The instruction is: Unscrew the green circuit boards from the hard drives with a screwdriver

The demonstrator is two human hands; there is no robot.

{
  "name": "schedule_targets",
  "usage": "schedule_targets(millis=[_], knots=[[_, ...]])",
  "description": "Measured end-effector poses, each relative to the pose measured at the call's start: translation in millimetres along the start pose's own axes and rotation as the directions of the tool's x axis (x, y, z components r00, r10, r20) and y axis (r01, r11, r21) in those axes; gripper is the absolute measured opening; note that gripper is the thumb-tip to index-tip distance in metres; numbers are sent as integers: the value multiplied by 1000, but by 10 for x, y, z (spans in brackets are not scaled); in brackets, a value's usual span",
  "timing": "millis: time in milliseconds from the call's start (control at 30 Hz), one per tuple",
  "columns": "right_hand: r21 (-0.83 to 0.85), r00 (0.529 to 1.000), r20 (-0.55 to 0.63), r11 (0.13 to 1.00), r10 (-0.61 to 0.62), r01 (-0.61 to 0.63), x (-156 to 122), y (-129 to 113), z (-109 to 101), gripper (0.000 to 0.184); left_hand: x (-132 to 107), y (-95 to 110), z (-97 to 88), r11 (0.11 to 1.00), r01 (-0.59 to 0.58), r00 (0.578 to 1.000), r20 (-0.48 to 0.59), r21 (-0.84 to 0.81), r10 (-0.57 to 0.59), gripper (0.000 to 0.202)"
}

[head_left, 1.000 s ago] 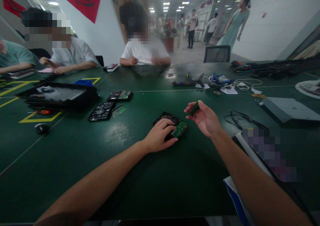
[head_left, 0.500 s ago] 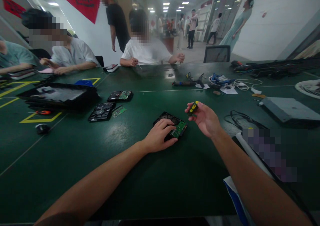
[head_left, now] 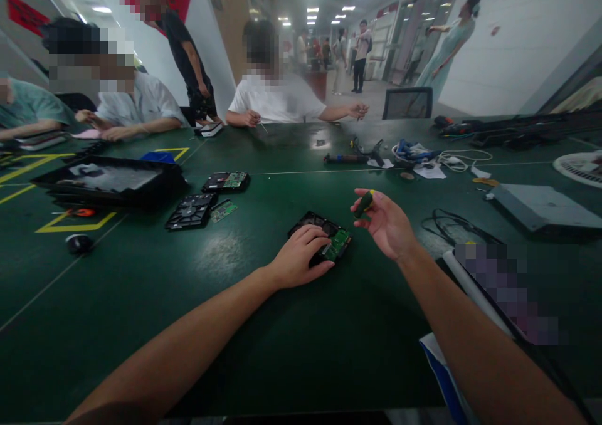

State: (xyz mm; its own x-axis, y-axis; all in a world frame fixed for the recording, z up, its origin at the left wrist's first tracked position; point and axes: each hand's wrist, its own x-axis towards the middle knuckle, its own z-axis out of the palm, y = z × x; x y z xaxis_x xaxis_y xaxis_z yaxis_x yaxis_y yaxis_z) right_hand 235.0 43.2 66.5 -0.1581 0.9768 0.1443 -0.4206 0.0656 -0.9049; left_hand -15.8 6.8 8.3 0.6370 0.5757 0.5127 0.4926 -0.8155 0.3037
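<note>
My left hand (head_left: 303, 256) lies over a hard drive (head_left: 341, 243), holding it against the table with the fingers across its top and the thumb along its near edge. A green circuit board shows on the drive's right part; the rest is partly under my fingers. My right hand (head_left: 388, 224) is raised just right of the drive. Between its thumb and fingers is a screwdriver (head_left: 364, 205) with a dark green and yellow handle, tilted and apart from the drive. I cannot make out its shaft or tip.
Left of the drive lie two more hard drives (head_left: 192, 211) (head_left: 226, 181) and a loose circuit board (head_left: 222, 210). A black tray (head_left: 164, 177) and a mouse (head_left: 79, 243) are farther left. A grey metal box (head_left: 545, 205) and cables (head_left: 442, 224) lie right. People sit across the table.
The screwdriver handle has turned in my right fingers, so its yellow marks show less. My left hand and the drive stay put. A standing person has moved left; the person opposite has stretched out a hand.
</note>
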Motion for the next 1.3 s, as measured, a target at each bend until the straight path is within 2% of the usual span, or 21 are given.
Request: schedule_targets(millis=[167,367,733,967,1300], knots=[[-10,1000,2,1000,-11,11,-12,-5,27,26,-4,-11,5,1000,-16,1000,-4,-2,16,42],[73,998,-7,995,62,-62,-3,-25,51,41,-5,2,-6,1000,-6,1000,-7,-2,6,43],[-1,999,-47,1000,23,-23,-7,-23,37,28,-1,-2,-7,1000,-4,1000,0,-15,4,41],[57,997,-24,996,73,-71,2,-15,58,42,7,7,-15,1000,3,1000,4,-13,-3,39],[39,998,1,997,63,-63,-16,-26,62,32,7,5,-14,1000,-2,1000,1,3,2,39]])
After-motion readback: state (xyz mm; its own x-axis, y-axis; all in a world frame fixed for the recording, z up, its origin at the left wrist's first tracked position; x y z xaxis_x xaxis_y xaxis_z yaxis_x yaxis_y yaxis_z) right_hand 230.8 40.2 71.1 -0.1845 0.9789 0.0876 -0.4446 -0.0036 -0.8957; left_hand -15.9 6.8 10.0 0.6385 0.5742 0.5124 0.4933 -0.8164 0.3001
